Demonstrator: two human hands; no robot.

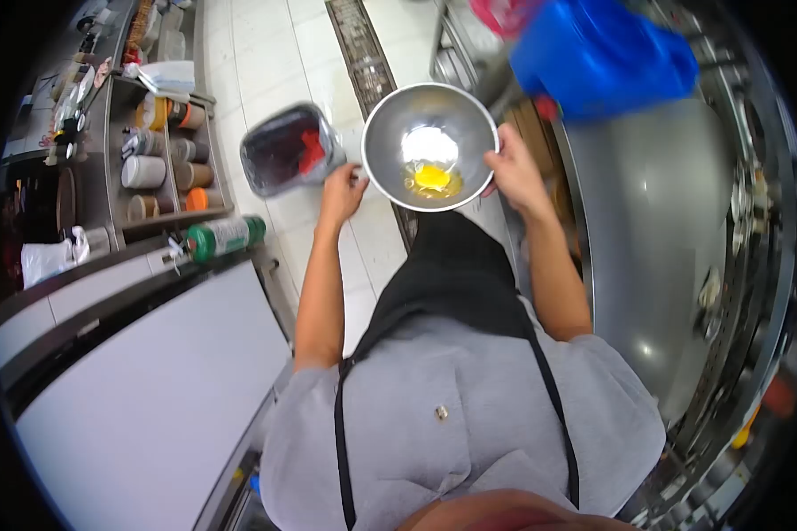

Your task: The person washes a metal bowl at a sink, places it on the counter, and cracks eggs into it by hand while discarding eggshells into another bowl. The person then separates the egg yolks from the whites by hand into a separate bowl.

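Head view: right hand (pixel 515 170) is gripping the steel bowl (pixel 385 133) by its right rim, thumb showing on the edge. Bowl is sitting out in front of the apron (pixel 452 265), over the floor (pixel 239 62), and is holding a raw egg (pixel 432 179), yolk lying at the near side. Left hand (pixel 343 196) is hovering between bowl and lined bin (pixel 261 168), fingers partly curling; can't tell if it's holding anything. Red item (pixel 311 152) is lying in bin. Blue bag (pixel 598 62) is sitting right of bowl.
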